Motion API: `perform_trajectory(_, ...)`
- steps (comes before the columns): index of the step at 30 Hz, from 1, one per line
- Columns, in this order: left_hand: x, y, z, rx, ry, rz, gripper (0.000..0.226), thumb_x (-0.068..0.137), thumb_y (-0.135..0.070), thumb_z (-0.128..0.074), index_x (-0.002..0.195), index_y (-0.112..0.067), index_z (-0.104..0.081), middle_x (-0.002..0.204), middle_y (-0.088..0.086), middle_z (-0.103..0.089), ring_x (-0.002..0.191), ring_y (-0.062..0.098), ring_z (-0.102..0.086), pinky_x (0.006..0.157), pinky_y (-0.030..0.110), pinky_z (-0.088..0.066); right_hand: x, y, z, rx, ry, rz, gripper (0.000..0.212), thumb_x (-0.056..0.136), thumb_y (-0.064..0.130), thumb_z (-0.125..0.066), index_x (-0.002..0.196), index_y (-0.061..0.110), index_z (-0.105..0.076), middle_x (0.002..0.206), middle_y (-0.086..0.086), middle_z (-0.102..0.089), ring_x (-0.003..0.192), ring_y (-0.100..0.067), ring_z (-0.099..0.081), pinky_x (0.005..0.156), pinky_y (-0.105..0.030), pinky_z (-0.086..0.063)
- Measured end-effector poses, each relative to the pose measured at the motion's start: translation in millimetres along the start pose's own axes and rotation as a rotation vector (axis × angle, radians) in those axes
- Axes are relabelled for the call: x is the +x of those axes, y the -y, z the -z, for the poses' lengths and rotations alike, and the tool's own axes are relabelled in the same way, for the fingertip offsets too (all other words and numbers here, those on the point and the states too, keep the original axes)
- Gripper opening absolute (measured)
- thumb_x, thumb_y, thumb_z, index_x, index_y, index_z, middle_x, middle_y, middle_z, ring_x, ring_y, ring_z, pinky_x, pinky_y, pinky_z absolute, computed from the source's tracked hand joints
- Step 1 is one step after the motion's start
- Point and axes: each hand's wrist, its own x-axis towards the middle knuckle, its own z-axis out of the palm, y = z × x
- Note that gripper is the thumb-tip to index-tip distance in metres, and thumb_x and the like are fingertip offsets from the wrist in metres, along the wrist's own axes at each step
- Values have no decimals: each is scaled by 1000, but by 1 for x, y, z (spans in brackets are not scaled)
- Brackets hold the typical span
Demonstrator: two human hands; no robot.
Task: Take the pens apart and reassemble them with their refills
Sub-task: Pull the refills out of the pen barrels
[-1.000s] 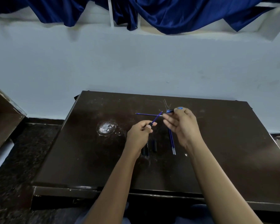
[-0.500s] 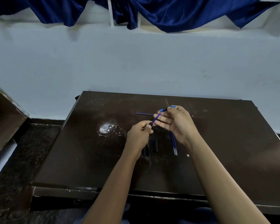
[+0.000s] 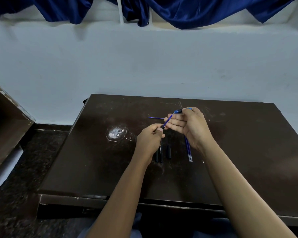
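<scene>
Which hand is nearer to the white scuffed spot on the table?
Left. The left hand lies just right of the spot; the right hand is farther right.

The right hand (image 3: 191,129) now sits closer to the left hand (image 3: 150,140). Its straightened fingers (image 3: 169,121) lie just behind the blue refill (image 3: 168,120), which juts from the barrel (image 3: 162,127) past the left fingertips. They were apart from it a second ago. The small black-and-blue pen piece (image 3: 178,111) pinched at the right fingertips now meets the refill's tip, closing the earlier gap.
</scene>
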Motion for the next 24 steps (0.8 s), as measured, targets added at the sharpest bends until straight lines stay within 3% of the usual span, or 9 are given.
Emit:
perform_trajectory(4,0,1,0,-9,-7,8,24,98,-21,-47,113,-21,-66,83,-5,-66,99,16,-63,95,36,-49,0,-1,-2,-43,14,6,9,99,9,-34,93,9,-41,90,-26,-69,84,-36,-72,75,-43,-60)
perform_trajectory(10,-5,-3,2,102,-59,-58,26,98,-20,-46,114,-20,-67,85,-4,-66,81,9,-60,63,14,-41,1,-5,-1,-205,-10,33,10,96,5,-39,103,5,-46,95,-29,-68,76,-33,-72,65,-35,-61)
perform_trajectory(14,-6,-5,5,177,-105,-90,25,98,-22,-45,99,-19,-70,86,-5,-68,71,2,-57,52,6,-38,6,-7,3,-314,-30,28,8,94,5,-43,97,4,-50,86,-23,-70,67,-22,-72,64,-32,-61)
perform_trajectory(19,-8,-8,4,188,-106,-53,41,99,-34,-42,86,-13,-75,74,-5,-68,65,-1,-55,58,11,-37,4,-13,2,-373,25,-31,9,94,9,-47,90,4,-54,75,-14,-68,63,-19,-68,66,-29,-60)
perform_trajectory(24,-10,-12,3,158,-120,-20,41,97,-28,-40,80,-12,-74,70,-4,-68,65,1,-56,57,12,-37,4,-10,-1,-308,25,-42,12,93,11,-51,83,7,-55,75,-10,-67,62,-13,-65,72,-30,-60)
